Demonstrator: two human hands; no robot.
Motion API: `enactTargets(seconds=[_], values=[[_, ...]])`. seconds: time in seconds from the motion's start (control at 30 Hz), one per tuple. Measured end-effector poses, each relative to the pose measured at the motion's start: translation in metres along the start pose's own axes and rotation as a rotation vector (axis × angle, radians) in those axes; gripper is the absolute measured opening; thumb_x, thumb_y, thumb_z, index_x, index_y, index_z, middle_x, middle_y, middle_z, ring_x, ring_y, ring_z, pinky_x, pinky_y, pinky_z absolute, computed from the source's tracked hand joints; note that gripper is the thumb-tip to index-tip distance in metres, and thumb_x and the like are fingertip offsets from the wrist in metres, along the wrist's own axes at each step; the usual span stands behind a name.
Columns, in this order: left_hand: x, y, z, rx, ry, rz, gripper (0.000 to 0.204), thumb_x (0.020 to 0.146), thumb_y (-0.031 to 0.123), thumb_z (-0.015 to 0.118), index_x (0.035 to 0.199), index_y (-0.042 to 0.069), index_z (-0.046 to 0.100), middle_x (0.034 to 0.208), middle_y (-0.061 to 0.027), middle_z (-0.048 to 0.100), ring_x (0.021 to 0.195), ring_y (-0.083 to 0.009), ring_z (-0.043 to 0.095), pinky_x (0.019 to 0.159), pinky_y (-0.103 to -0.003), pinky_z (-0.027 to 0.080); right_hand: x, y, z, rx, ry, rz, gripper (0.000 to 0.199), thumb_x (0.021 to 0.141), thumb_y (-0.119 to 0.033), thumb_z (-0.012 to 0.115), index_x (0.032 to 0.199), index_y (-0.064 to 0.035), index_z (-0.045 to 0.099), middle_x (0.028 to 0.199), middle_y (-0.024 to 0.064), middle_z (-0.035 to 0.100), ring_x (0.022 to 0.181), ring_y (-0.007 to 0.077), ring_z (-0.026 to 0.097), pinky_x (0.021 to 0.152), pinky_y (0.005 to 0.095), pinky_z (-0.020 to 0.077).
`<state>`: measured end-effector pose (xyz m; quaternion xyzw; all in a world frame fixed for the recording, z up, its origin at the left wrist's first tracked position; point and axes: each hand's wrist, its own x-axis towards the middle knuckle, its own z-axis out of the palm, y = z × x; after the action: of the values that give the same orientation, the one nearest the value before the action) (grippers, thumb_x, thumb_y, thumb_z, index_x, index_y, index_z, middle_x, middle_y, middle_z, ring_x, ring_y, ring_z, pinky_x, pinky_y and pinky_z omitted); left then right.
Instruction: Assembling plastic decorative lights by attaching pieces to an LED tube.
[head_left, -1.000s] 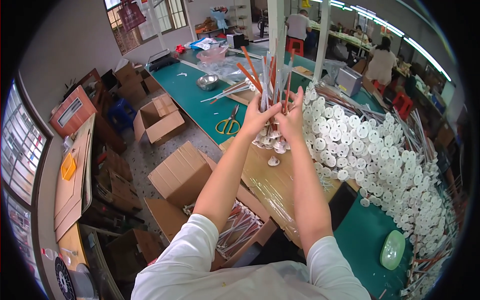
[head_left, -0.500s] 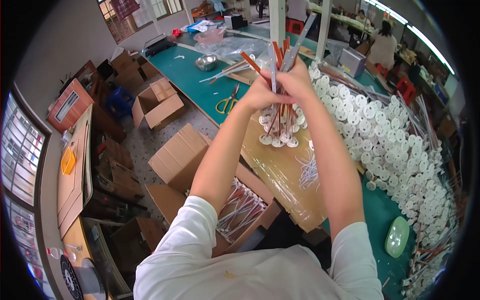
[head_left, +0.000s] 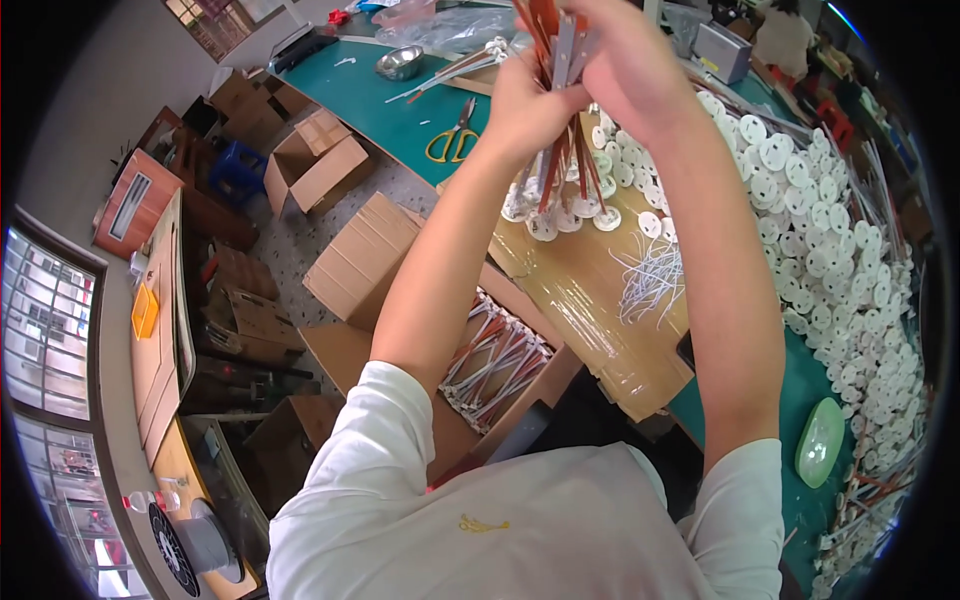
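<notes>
Both hands are up at the far side of the table, around a bundle of thin brown and grey strips (head_left: pixel 566 172) with white round discs at their lower ends. My left hand (head_left: pixel 535 112) is closed about the bundle's middle, its thumb across the front. Against the strips' upper part, my right hand (head_left: pixel 640 85) curls from the right; its fingertips are partly hidden behind them. The discs hang just over or touch the brown, film-covered board (head_left: pixel 575 300); I cannot tell which. Loose white ties (head_left: pixel 650 280) lie nearby on the board.
A large heap of white-disc strips (head_left: pixel 800 230) covers the table's right side. Yellow-handled scissors (head_left: pixel 452 140) and a metal bowl (head_left: pixel 400 63) lie left of my hands. An open carton (head_left: pixel 560 385) holds tied strip bundles. A green oval dish (head_left: pixel 820 443) sits at right.
My view has shifted, and both hands with the bundle now appear higher in the picture. The right hand has come a little apart from the left; the bundle stays held.
</notes>
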<state>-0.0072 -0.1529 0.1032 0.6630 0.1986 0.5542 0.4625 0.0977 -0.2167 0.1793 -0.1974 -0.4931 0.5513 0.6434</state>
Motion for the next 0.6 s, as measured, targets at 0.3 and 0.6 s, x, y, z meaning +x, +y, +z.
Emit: enactTargets(seconds=[0.3,0.6], values=[[-0.017,-0.027,-0.02,0.121,-0.036,-0.171,0.033,0.07,0.007,0.081,0.096,0.003,0.06,0.081,-0.0027,0.064,0.071,-0.0126,0.062,0.067,-0.03,0.051,-0.046,0.027,-0.096,-0.741,0.24,0.062,0.02,0.09,-0.016,0.064,0.106,-0.0046,0.064,0.106,0.0035,0.065,0.098,0.0119,0.06,0.088,0.031,0.0461],[-0.032,-0.04,-0.035,0.001,-0.047,-0.26,0.043,0.072,0.003,0.081,0.108,0.0,0.059,0.095,-0.0055,0.066,0.085,-0.0142,0.064,0.077,-0.031,0.053,-0.056,0.087,-0.112,-1.233,-0.134,-0.057,0.085,0.059,-0.02,0.089,0.134,-0.0023,0.052,0.128,0.0136,0.061,0.119,0.026,0.056,0.107,0.0358,0.0392]])
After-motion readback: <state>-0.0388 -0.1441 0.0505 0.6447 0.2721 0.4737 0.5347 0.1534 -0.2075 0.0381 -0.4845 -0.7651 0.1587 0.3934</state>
